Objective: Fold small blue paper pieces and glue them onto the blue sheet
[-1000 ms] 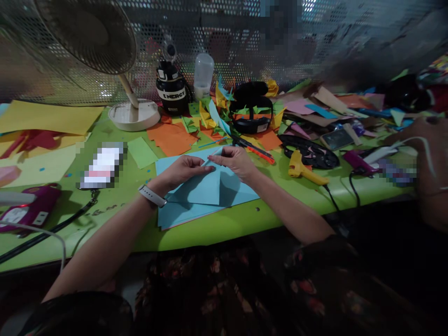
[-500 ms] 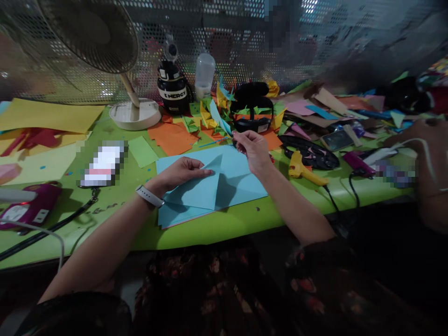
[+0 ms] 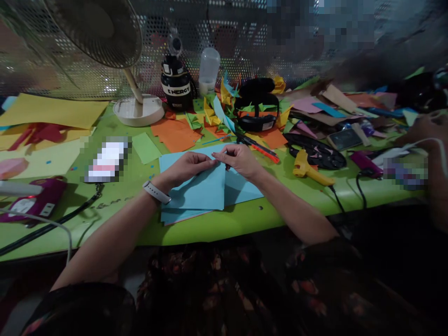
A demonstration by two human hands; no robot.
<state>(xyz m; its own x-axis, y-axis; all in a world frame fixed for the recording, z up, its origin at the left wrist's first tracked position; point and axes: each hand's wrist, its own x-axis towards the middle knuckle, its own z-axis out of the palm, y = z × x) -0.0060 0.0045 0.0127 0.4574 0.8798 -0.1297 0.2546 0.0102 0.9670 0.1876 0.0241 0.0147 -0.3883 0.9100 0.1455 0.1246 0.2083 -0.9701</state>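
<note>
A light blue sheet of paper [image 3: 205,191] lies folded on a small stack of blue sheets near the front edge of the green table [image 3: 217,224]. My left hand [image 3: 187,168], with a white watch at the wrist, presses its curled fingers on the fold's upper edge. My right hand [image 3: 240,161] meets it from the right, fingers pinched on the same top corner of the blue sheet. Both hands touch each other over the paper.
A desk fan [image 3: 105,42] stands at the back left, a black bottle [image 3: 177,86] and a clear cup [image 3: 208,70] behind the paper. Orange paper [image 3: 177,135], folded scraps, a red cutter [image 3: 261,147], a yellow glue gun [image 3: 308,170] and cables lie around. Another person's arm [image 3: 436,158] is at right.
My right hand, lifted toward the scraps half a second ago, has come back down to the blue sheet. The raised flap is now folded flat into a rectangle.
</note>
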